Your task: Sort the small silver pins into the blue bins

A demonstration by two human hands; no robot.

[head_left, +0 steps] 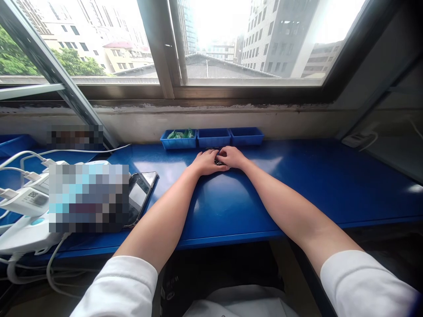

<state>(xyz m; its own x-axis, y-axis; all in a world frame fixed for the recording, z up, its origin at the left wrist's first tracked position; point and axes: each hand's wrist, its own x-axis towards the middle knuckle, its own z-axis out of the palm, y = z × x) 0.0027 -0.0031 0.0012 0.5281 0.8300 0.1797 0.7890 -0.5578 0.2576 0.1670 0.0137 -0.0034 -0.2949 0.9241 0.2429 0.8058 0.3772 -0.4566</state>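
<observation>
A small heap of dark, shiny pieces [218,162] lies on the blue tabletop, too small to name and partly covered by both hands. My left hand [208,162] rests palm down at its left side, fingers stretched forward and thumb reaching right along the near edge. From the right, my right hand [232,157] bends its fingers down into the heap, the fingertips close together; what they pinch is hidden. Just beyond my hands stand three blue bins in a row: the left bin [179,143] holds green-and-white packets, beside the middle bin [214,140] and right bin [246,137].
A phone [142,193] lies left of my left forearm, next to a blurred-out patch. Further left, a white power strip [31,235] carries several chargers and cables. A metal shelf post [71,88] rises at the left; the window wall bounds the table's back.
</observation>
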